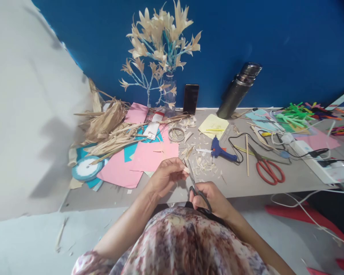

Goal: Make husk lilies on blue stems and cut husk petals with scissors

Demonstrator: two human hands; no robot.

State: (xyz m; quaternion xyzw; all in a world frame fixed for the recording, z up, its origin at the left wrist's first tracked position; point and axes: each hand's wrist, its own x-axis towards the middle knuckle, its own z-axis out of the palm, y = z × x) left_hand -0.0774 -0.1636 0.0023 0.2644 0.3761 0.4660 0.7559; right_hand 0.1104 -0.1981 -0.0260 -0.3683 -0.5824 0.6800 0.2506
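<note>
My right hand grips a pair of black-handled scissors, whose blades point up and away from me over the table's front edge. Pinched in the fingers of my left hand is a small pale piece of dried husk, right beside the scissor blades. Whether the blades touch it I cannot tell. Pale husk scraps lie scattered on the table just beyond my hands. To the right of them is a blue glue gun with a white glue stick showing at one end.
Dried husks and pink paper cover the left side, with a ribbon spool. Behind stand husk flowers in a bottle, a phone and a flask. Red-handled scissors, green pipe cleaners and a power strip lie right.
</note>
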